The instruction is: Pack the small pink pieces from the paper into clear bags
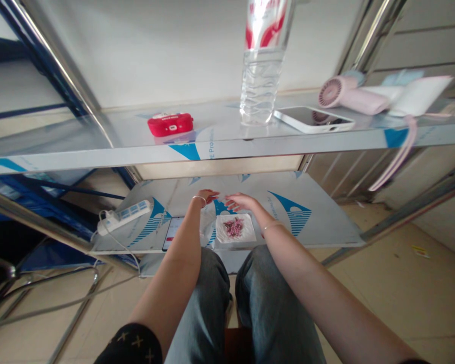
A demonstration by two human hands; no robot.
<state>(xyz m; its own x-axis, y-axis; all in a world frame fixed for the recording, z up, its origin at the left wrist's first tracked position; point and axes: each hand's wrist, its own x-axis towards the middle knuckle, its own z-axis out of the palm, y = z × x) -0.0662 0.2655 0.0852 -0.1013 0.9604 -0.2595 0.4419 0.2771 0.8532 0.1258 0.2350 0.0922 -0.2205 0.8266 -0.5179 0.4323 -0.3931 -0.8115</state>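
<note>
Above the lower metal shelf, my left hand (208, 196) is closed in a pinch on something thin and dark that I cannot make out. Facing it, a short gap away, my right hand (240, 201) has its fingers bent together; anything between the fingertips is too small to tell. Just in front of my hands, small pink and dark red beads (235, 227) lie heaped in a white square tray (221, 236). A clear plastic bag (207, 222) rests left of this tray, partly behind my left forearm.
A phone (171, 233) and a white power strip (125, 217) lie on the lower shelf (326, 227). The upper shelf (227, 146) holds a red case (170, 125), a water bottle (261, 86), a white phone (314, 119) and a pink handheld fan (352, 96) with a hanging strap.
</note>
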